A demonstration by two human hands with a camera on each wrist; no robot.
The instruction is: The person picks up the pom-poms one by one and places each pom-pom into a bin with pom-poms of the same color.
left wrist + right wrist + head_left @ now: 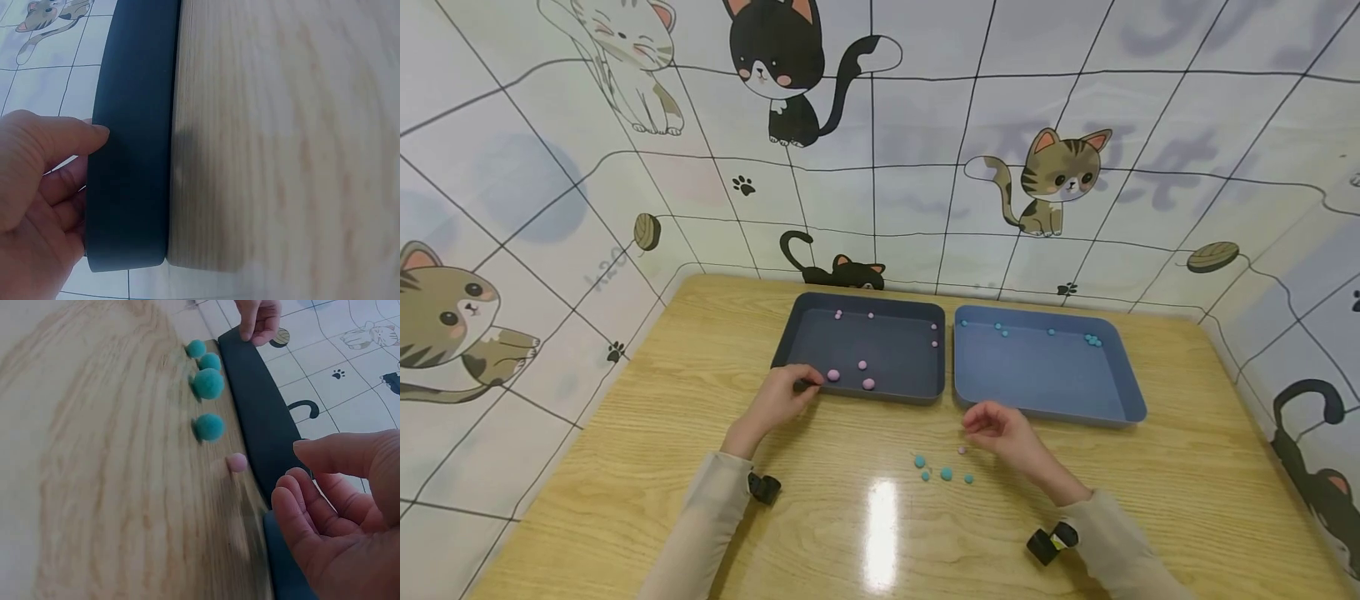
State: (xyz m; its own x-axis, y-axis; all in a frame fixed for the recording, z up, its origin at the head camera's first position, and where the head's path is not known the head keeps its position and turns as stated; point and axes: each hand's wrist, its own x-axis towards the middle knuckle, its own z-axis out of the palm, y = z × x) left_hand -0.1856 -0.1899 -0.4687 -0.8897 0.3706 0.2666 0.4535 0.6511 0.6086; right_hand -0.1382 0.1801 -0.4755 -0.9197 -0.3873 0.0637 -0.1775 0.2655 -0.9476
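Head | dark tray (891, 342) on glossy wood table (805, 508) | cat-print grid walls (921, 200)

Showing no readable text, label, brand or number. Displaying faint letter-like marks (1176, 171) on cat-print wall covering (917, 200); appearing too blurred for reading.

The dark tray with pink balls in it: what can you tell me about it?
The dark tray is a shallow, open rectangle with rounded corners and low walls, smooth and plastic-looking, navy to near black. It sits upright on the wooden table, left of the blue tray. Several pink balls of differing sizes lie inside. The left hand grips its near left end, thumb against the outer wall.
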